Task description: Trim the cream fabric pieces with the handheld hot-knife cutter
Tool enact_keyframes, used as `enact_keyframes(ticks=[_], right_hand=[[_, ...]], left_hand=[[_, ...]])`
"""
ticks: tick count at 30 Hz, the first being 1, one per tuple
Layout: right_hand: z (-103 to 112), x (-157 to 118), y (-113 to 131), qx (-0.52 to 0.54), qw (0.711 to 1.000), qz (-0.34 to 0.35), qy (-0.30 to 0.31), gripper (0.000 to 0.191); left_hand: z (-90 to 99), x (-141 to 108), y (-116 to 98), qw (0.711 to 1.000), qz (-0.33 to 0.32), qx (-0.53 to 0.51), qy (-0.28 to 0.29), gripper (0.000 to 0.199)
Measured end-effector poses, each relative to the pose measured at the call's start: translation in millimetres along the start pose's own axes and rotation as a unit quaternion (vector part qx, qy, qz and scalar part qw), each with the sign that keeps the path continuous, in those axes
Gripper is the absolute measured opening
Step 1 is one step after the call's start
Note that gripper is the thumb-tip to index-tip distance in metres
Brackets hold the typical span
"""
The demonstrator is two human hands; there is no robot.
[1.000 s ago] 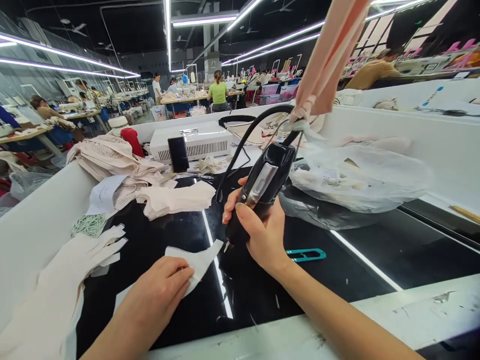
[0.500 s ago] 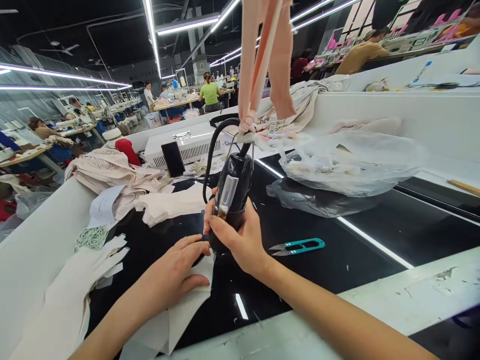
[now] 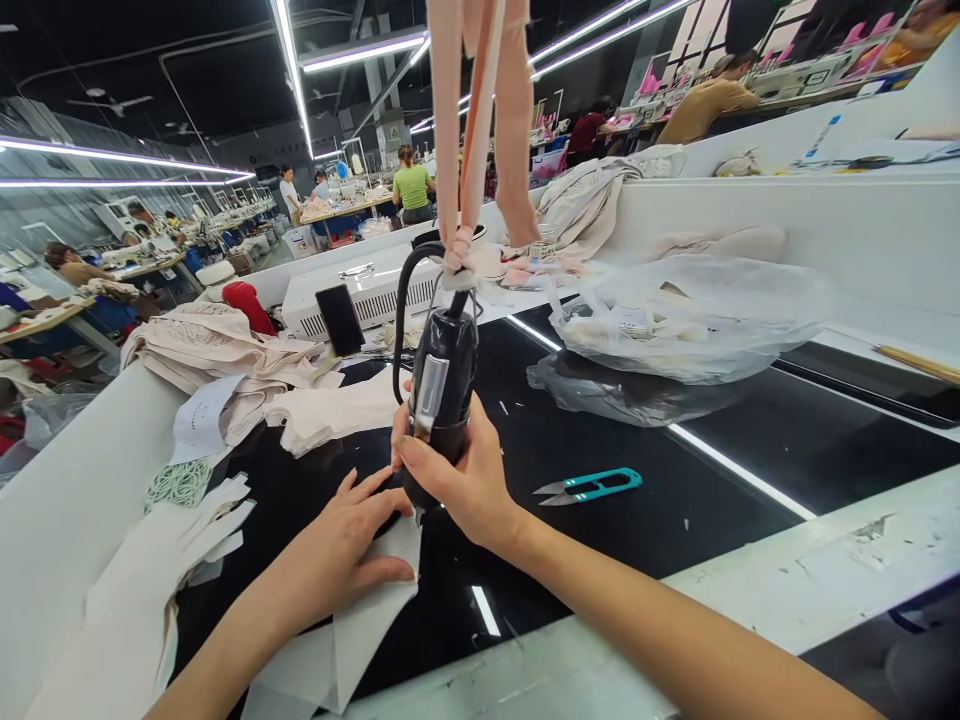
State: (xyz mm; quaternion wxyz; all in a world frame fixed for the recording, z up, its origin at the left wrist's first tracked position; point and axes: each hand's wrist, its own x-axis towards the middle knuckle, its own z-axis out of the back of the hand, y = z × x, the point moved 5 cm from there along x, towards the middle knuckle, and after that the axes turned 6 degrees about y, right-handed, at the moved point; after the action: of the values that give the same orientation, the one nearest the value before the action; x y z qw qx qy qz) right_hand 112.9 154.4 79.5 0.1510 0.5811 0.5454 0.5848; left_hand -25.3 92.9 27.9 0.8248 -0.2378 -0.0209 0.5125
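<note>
My right hand [image 3: 457, 470] is wrapped round a black corded power tool [image 3: 442, 385] with a metal plate on its side; its working end is hidden low by my fingers. A black cable [image 3: 405, 300] loops from its top, where it is tied to hanging pink fabric strips [image 3: 469, 140]. My left hand [image 3: 345, 550] lies flat with fingers spread on a pale fabric piece [image 3: 382, 600], its fingertips close to the tool's base. To the right, teal-handled thread snips [image 3: 600, 486] rest on the glossy black tabletop [image 3: 540, 570].
Pale cut pieces [image 3: 142, 570], green cord [image 3: 178, 484] and heaped fabric [image 3: 202, 350] line the left side. Behind stand a phone [image 3: 340, 320] and a white vented box [image 3: 300, 298]. A clear plastic bag [image 3: 712, 320] lies right. Other people work at machines beyond.
The tool, with my right hand round it, has shifted slightly left, and the hanging strips have swung left. My left hand's fingers are a little more spread. The whole view has moved slightly.
</note>
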Motion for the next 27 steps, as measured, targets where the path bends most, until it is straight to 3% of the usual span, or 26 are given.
enact_keyframes(ticks=[12, 27], right_hand=[[-6.5, -0.8, -1.1, -0.004, 1.0, -0.008, 0.006, 0.029], [-7.3, 5.3, -1.4, 0.002, 1.0, -0.015, 0.0, 0.03]], left_hand=[[-2.9, -9.6, 1.8, 1.0, 0.02, 0.019, 0.008, 0.029], [-1.7, -15.2, 6.4, 0.998, 0.037, 0.043, 0.015, 0.03]])
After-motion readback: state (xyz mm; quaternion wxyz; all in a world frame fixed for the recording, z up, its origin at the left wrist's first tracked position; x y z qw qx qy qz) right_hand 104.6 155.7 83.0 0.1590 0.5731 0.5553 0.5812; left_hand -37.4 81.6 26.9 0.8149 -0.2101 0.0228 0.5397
